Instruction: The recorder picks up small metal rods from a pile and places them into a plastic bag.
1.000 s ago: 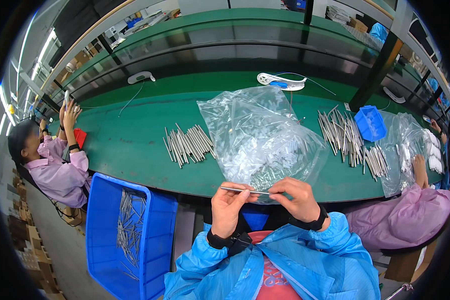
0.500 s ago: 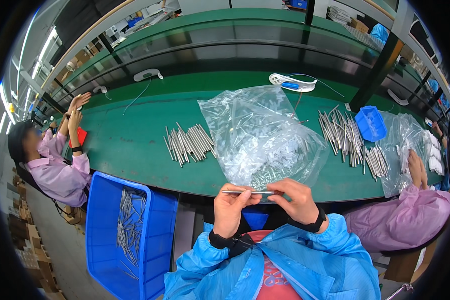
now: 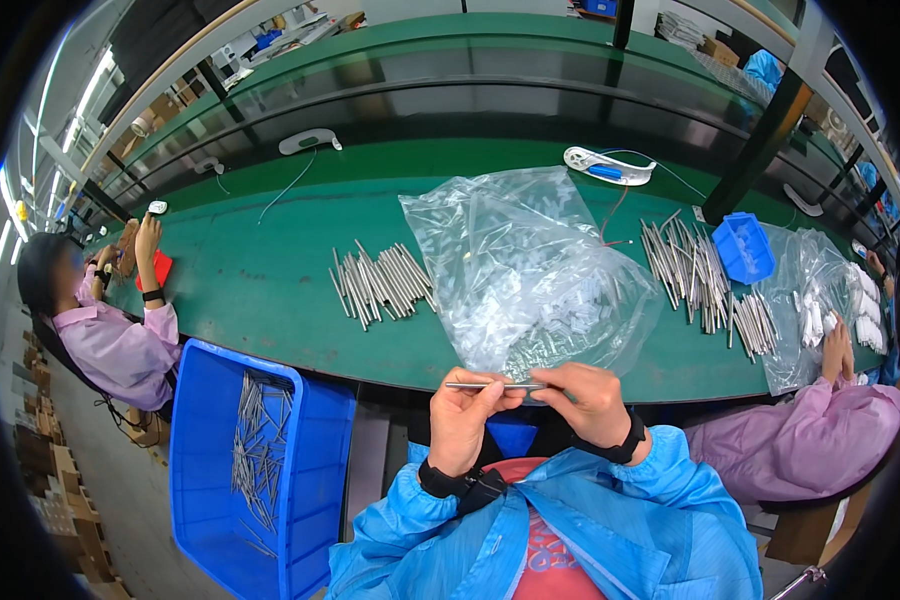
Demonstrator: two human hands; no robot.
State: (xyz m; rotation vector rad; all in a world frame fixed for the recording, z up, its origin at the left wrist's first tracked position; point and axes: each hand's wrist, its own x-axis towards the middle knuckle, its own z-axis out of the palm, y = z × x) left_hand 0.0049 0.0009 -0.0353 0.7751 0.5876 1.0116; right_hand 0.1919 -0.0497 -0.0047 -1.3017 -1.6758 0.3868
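A thin metal rod point(image 3: 492, 385) lies level between my hands, in front of the table's near edge. My left hand point(image 3: 460, 425) grips it with thumb and fingers. At its right end, my right hand point(image 3: 592, 402) pinches it; anything small under those fingertips is hidden. Just beyond my hands, a clear plastic bag point(image 3: 490, 235) full of small whitish translucent pieces point(image 3: 570, 310) is spread on the green table point(image 3: 270, 270). To its left rests a bundle of metal rods point(image 3: 378, 285), and to its right a larger pile of rods point(image 3: 685, 265).
A blue bin point(image 3: 310, 470) with loose rods stands left of me, below table height. Near the right pile sits a small blue tray point(image 3: 743, 247). White curved devices point(image 3: 610, 166) with cords lie along the back. Co-workers in pink point(image 3: 120, 345) sit on both sides.
My hands and the rod stay nearly as they were. The co-worker on the left has lowered one hand; the co-worker's hands on the right have shifted slightly.
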